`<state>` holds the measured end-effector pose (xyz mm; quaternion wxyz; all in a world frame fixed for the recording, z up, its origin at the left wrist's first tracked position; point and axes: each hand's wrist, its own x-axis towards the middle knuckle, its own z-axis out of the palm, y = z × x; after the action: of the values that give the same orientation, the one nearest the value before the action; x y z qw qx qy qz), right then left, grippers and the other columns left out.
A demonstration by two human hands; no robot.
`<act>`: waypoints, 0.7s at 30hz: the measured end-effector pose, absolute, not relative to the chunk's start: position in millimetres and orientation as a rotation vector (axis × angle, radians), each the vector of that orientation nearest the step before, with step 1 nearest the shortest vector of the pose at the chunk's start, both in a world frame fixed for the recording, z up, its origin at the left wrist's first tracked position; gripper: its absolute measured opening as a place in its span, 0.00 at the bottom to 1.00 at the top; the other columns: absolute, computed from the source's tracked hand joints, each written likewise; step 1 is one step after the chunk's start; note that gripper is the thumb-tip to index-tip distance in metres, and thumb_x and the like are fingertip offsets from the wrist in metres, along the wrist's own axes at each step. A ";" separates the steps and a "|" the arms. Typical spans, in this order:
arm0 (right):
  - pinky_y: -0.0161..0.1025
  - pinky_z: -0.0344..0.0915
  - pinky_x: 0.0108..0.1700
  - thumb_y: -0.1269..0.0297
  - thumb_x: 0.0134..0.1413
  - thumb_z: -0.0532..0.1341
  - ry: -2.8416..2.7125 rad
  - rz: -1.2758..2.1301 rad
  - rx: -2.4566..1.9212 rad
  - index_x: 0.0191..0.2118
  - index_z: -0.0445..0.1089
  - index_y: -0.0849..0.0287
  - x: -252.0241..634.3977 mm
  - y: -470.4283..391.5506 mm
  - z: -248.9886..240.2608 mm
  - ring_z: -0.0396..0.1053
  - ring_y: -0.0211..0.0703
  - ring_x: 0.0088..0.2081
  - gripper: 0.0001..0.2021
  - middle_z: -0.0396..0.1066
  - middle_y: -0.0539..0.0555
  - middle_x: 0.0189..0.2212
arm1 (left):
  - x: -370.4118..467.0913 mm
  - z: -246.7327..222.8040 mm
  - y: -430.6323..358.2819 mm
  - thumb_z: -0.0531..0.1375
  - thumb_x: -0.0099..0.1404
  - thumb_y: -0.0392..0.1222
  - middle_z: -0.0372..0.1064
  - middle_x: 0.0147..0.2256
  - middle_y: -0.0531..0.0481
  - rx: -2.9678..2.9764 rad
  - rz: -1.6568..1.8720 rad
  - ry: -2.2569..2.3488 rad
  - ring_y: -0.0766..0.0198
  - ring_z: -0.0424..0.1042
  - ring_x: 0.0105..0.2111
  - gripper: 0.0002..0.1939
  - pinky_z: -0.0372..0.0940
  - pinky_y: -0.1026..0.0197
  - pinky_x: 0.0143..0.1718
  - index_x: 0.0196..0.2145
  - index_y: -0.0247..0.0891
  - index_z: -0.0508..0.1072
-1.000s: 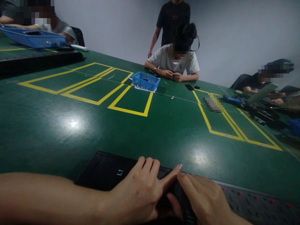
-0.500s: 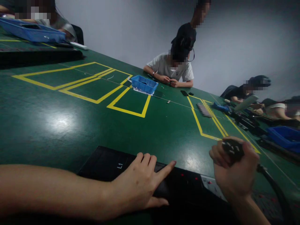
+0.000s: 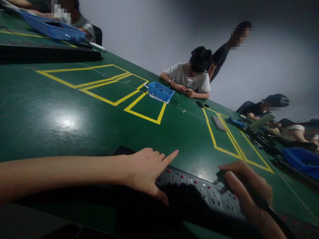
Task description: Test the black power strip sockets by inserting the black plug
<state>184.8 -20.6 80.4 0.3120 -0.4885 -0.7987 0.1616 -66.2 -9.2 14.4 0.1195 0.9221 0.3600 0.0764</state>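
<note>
A long black power strip (image 3: 214,198) with rows of sockets and small red lights lies along the near edge of the green table. My left hand (image 3: 146,169) rests across its left part, palm down, with the forefinger stretched out and the thumb spread towards me. In my right hand (image 3: 249,186) is a black power plug (image 3: 222,177), pinched between thumb and fingers. Its metal prongs point left, just above the sockets, apart from them as far as I can see. From the plug a black cable (image 3: 272,214) runs down behind the wrist.
Yellow tape (image 3: 142,115) marks rectangles on the green table (image 3: 99,132). A small blue bin (image 3: 160,92) stands mid-table before a seated person (image 3: 188,78). More blue bins (image 3: 301,159) and people are at the right and far left. Another person (image 3: 220,59) stands behind.
My right hand has turned over and lowered, so the plug's prongs now point left towards the strip instead of up at me. The view has tilted, and more sockets show.
</note>
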 end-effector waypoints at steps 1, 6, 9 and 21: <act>0.29 0.58 0.20 0.58 0.55 0.54 -2.190 0.409 -1.271 0.31 0.63 0.56 175.9 -21.8 80.2 0.64 0.33 0.18 0.08 0.64 0.46 0.18 | -69.0 13.6 -7.9 0.47 0.49 0.73 0.65 0.43 0.39 2.691 0.234 1.050 0.51 0.66 0.38 0.52 0.59 0.54 0.38 0.60 0.32 0.43; 0.29 0.54 0.21 0.56 0.58 0.49 -2.547 0.371 -1.270 0.30 0.61 0.57 131.2 -16.5 64.8 0.63 0.33 0.19 0.12 0.64 0.47 0.18 | -70.8 11.3 -8.4 0.47 0.50 0.73 0.69 0.36 0.43 2.720 0.255 1.034 0.53 0.68 0.33 0.41 0.61 0.56 0.33 0.48 0.35 0.63; 0.30 0.50 0.21 0.56 0.59 0.47 -2.700 0.298 -1.314 0.30 0.60 0.57 115.6 -9.4 54.8 0.63 0.34 0.19 0.12 0.65 0.47 0.18 | -69.7 10.8 -8.9 0.45 0.51 0.73 0.69 0.34 0.42 2.743 0.268 1.034 0.53 0.69 0.31 0.41 0.61 0.55 0.32 0.43 0.33 0.65; 0.34 0.44 0.22 0.60 0.60 0.47 -2.730 -0.277 -1.162 0.30 0.60 0.57 109.4 -27.1 30.6 0.60 0.36 0.19 0.11 0.64 0.48 0.19 | -70.8 9.8 -9.7 0.46 0.52 0.72 0.69 0.35 0.43 2.715 0.316 1.022 0.52 0.69 0.34 0.39 0.61 0.55 0.34 0.45 0.35 0.64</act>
<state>109.4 -27.1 30.6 0.0808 -0.3888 -0.9131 -0.0927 -70.8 -9.7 9.8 0.1114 0.9246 0.3481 0.1076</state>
